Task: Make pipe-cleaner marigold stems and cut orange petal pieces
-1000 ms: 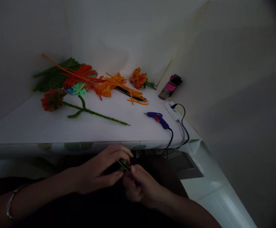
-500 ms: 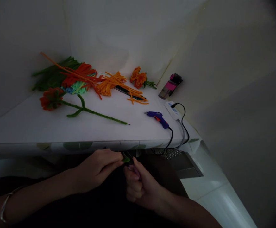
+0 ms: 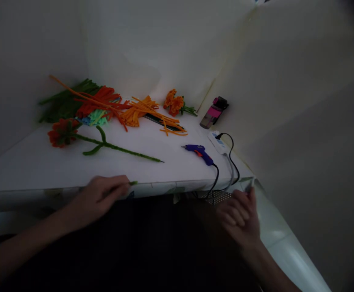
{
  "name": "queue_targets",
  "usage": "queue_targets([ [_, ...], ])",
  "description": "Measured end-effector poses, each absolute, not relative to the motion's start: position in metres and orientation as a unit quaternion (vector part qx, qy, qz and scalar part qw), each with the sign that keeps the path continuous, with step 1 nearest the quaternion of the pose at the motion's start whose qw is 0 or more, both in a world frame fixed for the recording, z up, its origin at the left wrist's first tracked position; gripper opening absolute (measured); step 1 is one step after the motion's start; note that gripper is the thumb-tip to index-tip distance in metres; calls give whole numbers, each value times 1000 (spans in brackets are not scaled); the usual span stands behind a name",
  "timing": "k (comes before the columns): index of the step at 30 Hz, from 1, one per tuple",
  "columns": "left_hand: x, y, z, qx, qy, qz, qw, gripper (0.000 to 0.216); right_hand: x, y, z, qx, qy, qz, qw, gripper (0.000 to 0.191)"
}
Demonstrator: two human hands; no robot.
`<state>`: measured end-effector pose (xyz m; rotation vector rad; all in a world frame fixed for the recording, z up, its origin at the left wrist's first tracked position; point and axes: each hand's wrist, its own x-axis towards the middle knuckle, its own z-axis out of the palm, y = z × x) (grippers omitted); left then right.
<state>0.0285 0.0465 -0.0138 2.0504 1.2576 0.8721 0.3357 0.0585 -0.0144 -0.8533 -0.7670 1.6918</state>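
My left hand [image 3: 105, 194] is closed at the table's front edge, pinching a short green pipe cleaner [image 3: 133, 183] whose tip sticks out past the fingers. Far to the right, my right hand [image 3: 239, 215] is curled near the table's right corner. It grips a pink-handled cutting tool, now mostly hidden by the fingers; a greyish part [image 3: 249, 186] shows by the thumb. On the table beyond my left hand lies an orange pipe-cleaner flower [image 3: 61, 133] with a long green stem [image 3: 128, 151] and two leaves.
A blue glue gun [image 3: 199, 154] lies at the right, its cord hanging over the front edge. Behind it are a power strip [image 3: 218, 142] and a bottle [image 3: 213, 112]. Orange pipe cleaners [image 3: 140, 110], red ones [image 3: 99, 99], green ones [image 3: 70, 101] and smaller orange flowers [image 3: 174, 103] lie along the back.
My hands have moved apart. The left went left and up with the green piece; the right swung right, away from it, with the tool. The view has shifted slightly.
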Motion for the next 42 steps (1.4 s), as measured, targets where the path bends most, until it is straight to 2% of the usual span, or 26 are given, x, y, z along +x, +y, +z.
queue_targets([
  [3,44,50,-11,794,407,279,356,26,330,63,-15,-336,-340,793,378,51],
  [5,58,51,-13,782,406,274,386,28,317,64,-21,-319,-376,803,335,47],
  [9,69,50,-26,749,420,287,424,30,298,73,-25,-341,-474,732,351,39],
  [12,67,50,-31,742,422,291,432,27,286,82,-22,-396,-570,647,316,25],
  [16,65,50,-32,736,421,299,438,24,266,85,-23,-412,-689,533,268,19],
  [24,64,59,-22,686,437,344,469,30,256,93,-19,-393,-720,508,262,21],
  [28,49,99,0,712,474,362,371,30,267,120,-1,-431,-720,456,296,21],
  [33,32,175,21,776,545,308,83,30,282,170,12,-471,-710,375,365,27],
  [35,37,191,24,788,534,305,17,37,285,183,14,-478,-709,353,379,28],
  [37,50,194,27,824,480,289,82,41,284,189,15,-480,-716,333,383,29],
  [39,64,188,28,835,441,244,219,42,281,191,15,-477,-728,315,378,29],
  [42,80,180,27,821,413,226,322,33,276,191,15,-475,-747,294,362,28],
])
